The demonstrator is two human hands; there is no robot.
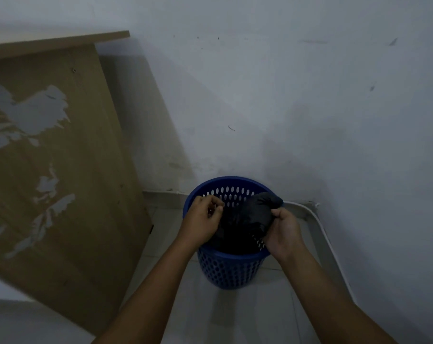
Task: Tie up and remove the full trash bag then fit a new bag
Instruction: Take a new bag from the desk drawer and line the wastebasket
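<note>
A blue perforated plastic bin [229, 269] stands on the tiled floor against the white wall. A black trash bag [245, 219] fills its inside, with one bunched part draped over the right rim. My left hand [203, 219] is at the left rim and pinches the bag's edge between curled fingers. My right hand [283, 232] grips the bag's bunched right side at the right rim. The bag's contents are too dark to make out.
A worn wooden desk side panel [56, 157] stands close on the left. The white wall [309, 108] runs behind the bin. A pale skirting or pipe [319, 227] curves along the floor on the right. Light floor tiles [210, 314] lie in front.
</note>
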